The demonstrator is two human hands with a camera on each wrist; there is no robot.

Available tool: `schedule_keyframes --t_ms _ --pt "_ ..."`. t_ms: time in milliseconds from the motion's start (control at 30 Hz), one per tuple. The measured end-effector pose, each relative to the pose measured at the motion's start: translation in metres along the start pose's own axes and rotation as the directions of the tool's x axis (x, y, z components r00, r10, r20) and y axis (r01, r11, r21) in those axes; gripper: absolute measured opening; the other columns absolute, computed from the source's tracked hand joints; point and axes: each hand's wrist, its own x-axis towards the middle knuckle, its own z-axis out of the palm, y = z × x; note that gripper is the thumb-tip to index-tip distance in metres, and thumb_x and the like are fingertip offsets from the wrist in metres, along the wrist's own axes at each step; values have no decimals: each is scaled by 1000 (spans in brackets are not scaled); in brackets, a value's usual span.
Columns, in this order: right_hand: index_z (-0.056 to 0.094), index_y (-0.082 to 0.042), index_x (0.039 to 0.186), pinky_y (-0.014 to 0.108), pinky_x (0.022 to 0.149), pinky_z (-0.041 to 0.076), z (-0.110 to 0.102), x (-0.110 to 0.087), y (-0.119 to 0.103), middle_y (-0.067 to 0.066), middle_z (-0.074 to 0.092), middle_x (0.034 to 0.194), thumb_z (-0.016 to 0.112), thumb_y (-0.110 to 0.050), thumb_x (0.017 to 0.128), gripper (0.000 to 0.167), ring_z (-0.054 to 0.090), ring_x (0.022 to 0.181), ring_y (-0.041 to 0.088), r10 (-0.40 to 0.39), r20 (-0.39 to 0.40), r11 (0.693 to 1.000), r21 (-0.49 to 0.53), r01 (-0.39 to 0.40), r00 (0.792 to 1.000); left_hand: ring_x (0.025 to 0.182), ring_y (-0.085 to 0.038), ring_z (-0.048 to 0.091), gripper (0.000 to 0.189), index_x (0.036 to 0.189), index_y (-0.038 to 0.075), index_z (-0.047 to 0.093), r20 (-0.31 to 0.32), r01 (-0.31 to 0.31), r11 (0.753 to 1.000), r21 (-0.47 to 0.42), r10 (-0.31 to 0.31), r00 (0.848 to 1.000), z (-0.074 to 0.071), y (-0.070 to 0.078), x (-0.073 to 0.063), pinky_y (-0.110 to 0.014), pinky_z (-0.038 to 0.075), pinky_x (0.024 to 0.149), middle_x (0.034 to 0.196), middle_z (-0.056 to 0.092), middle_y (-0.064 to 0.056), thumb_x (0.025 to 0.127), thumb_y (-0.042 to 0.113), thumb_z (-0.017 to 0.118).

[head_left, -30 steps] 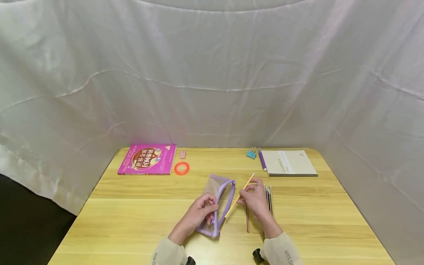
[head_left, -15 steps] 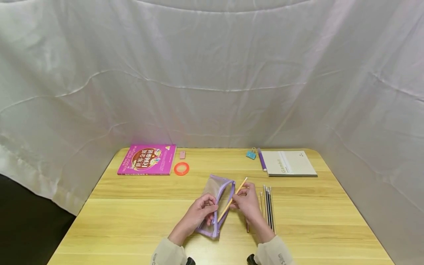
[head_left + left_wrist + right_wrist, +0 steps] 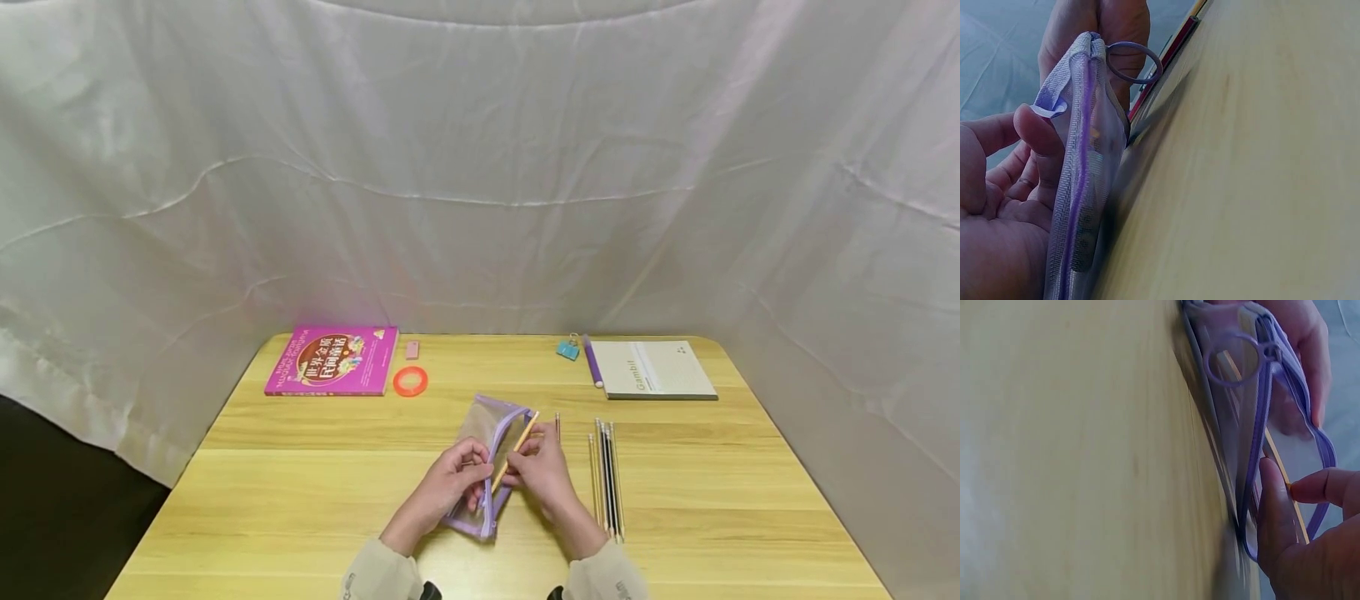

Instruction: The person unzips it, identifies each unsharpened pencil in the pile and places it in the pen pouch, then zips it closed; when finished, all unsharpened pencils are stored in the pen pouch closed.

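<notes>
A clear pencil pouch (image 3: 472, 425) with purple zip edging lies tilted on the table, its mouth spread. My left hand (image 3: 455, 477) pinches the near zip edge between thumb and fingers. A yellow pencil (image 3: 527, 429) is pinched by my right hand (image 3: 542, 468), its lower part inside the pouch's mouth. In the right wrist view, the yellow pencil (image 3: 1277, 456) slants down through the opening, and a purple ring pull (image 3: 1233, 359) hangs at the zip's end. Seen from the left wrist, the pouch (image 3: 1085, 181) stands on its edge, with something dim inside that I cannot make out.
Several pencils (image 3: 609, 479) lie in a row to the right, and one dark red pencil (image 3: 557, 423) is partly behind my right hand. Farther back are a pink book (image 3: 333, 361), eraser (image 3: 412, 350), red tape roll (image 3: 410, 382), teal keychain (image 3: 567, 350), purple pen (image 3: 593, 362) and notebook (image 3: 660, 369).
My right hand has moved left and slightly down with the yellow pencil, whose lower end has gone into the pouch's mouth. The left hand and pouch have stayed put.
</notes>
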Motion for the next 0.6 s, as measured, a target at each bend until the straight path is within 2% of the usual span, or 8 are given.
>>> schedule_keyframes --t_ms 200,600 --pt "32 6 134 38 66 66 5 -2 1 15 51 98 62 14 87 56 65 66 19 12 26 1000 -11 -11 1000 57 -8 52 26 111 -7 52 -3 16 1000 -1 -16 1000 1 2 0 -18 47 49 84 56 -1 102 14 64" --pt "35 8 134 39 64 66 9 -3 7 15 55 97 65 12 88 55 64 67 18 4 52 997 -82 0 999 56 -7 52 25 110 -5 52 6 14 1000 -14 -14 1000 2 0 0 -18 47 49 83 57 0 101 15 64"
